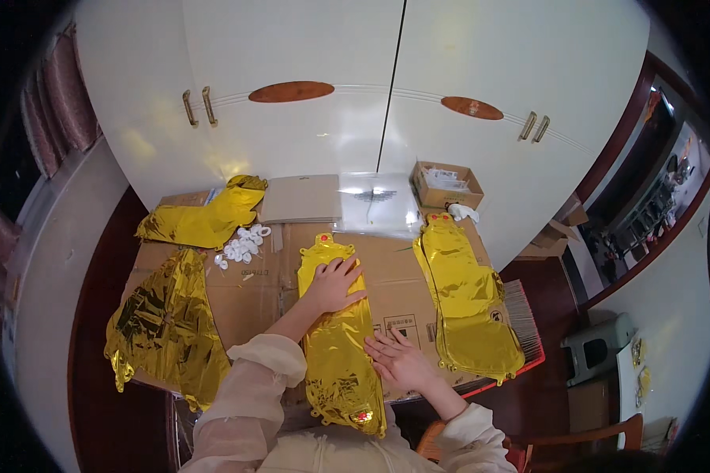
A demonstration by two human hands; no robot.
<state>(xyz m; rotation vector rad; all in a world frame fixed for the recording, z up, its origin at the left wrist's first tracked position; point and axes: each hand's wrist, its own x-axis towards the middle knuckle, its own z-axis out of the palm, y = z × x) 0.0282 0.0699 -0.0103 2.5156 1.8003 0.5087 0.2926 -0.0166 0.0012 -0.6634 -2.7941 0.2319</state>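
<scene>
A flat gold foil balloon (335,335) lies lengthwise in front of me on the cardboard, its near end reaching over the table's front edge. My left hand (335,284) rests on its upper part with fingers spread. Against its right edge lies my right hand (394,359), fingers stretched out, partly on the foil and partly on the cardboard. More gold foil balloons lie to the right (469,303), at the near left (170,323) and at the far left (209,217). Small red spots mark both ends of the middle balloon.
Cardboard (402,276) covers the table. Small white pieces (243,246) lie in a heap at the left. Behind are a stack of brown sheets (300,199), clear plastic packets (379,203) and a small carton (448,185). A grey stool (598,347) and a wooden chair (584,437) stand right.
</scene>
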